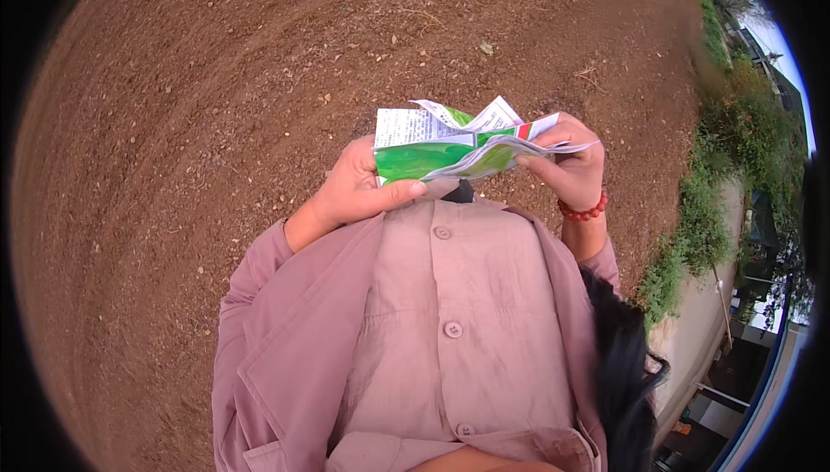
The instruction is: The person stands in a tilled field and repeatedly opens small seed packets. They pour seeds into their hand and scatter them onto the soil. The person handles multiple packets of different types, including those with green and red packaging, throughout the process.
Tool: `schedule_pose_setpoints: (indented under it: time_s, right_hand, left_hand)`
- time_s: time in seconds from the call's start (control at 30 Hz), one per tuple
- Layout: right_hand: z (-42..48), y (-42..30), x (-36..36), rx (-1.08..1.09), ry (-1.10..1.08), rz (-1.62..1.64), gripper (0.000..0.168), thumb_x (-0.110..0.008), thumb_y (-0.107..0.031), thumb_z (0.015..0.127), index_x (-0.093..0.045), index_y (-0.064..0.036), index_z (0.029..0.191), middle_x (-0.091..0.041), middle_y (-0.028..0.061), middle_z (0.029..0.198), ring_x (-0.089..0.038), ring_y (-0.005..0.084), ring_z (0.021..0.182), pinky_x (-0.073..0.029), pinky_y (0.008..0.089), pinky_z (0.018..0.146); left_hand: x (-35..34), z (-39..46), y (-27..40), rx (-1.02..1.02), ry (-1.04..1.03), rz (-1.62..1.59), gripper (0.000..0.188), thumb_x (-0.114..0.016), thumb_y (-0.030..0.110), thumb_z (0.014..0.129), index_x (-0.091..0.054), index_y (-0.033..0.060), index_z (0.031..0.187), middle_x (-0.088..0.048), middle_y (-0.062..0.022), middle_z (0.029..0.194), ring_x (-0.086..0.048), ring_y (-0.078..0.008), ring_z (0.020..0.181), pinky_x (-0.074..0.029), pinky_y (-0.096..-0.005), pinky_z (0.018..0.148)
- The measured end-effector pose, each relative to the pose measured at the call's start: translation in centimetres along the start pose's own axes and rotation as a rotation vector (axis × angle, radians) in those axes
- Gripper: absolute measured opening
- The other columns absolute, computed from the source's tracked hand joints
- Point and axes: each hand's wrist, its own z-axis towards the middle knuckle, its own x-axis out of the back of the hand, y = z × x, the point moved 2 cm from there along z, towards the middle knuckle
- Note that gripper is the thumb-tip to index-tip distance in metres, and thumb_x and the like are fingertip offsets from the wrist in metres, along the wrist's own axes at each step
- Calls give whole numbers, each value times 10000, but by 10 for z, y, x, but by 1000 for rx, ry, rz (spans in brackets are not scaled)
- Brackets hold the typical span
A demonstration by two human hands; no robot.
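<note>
Both hands hold a bundle of thin green-and-white printed packets (428, 157) in front of my chest. My left hand (363, 183) grips the bundle's left end, thumb lying along the lower edge and fingers behind. At the other end, my right hand (574, 161) pinches the creased sheets between thumb and fingers. A red beaded bracelet (583, 212) circles that wrist. The upper flaps stand apart and bear small print, and a red patch shows near the right end. Whether the packets hold anything inside cannot be seen.
Bare brown soil (227, 83) with small stones and dry stalks spreads before me. Green shrubs (697, 225) line the right side, beside a pale concrete path (674, 342). Beyond it stands a building (746, 368) with a pole leaning near it.
</note>
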Motion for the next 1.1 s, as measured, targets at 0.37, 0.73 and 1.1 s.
schedule_pose_setpoints:
  time_s: [0.37, 0.73, 1.1]
  right_hand:
    - [14, 3, -17, -195, -15, 209, 258, -633, 32, 633, -554, 34, 879, -530, 37, 835, -517, 86, 725, -415, 202, 607]
    - [-8, 19, -20, -176, 171, 249, 287, -641, 26, 638, -534, 43, 903, -580, 78, 822, -541, 108, 728, -438, 228, 626]
    - [12, 18, -13, -128, 14, 180, 273, -643, 21, 638, -538, 33, 890, -564, 48, 812, -537, 82, 707, -430, 180, 570]
  left_hand:
    - [18, 0, -43, -11, 405, -348, 187, -605, 124, 705, -590, 9, 851, -590, -54, 833, -533, -96, 736, -419, -242, 701]
    - [8, 2, -23, 50, 264, -170, 336, -560, 253, 751, -531, -12, 957, -562, -65, 892, -510, -118, 819, -399, -260, 741]
    - [6, 3, -4, 120, 82, 168, 496, -651, 219, 647, -472, -4, 1052, -526, -86, 990, -472, -145, 914, -373, -278, 795]
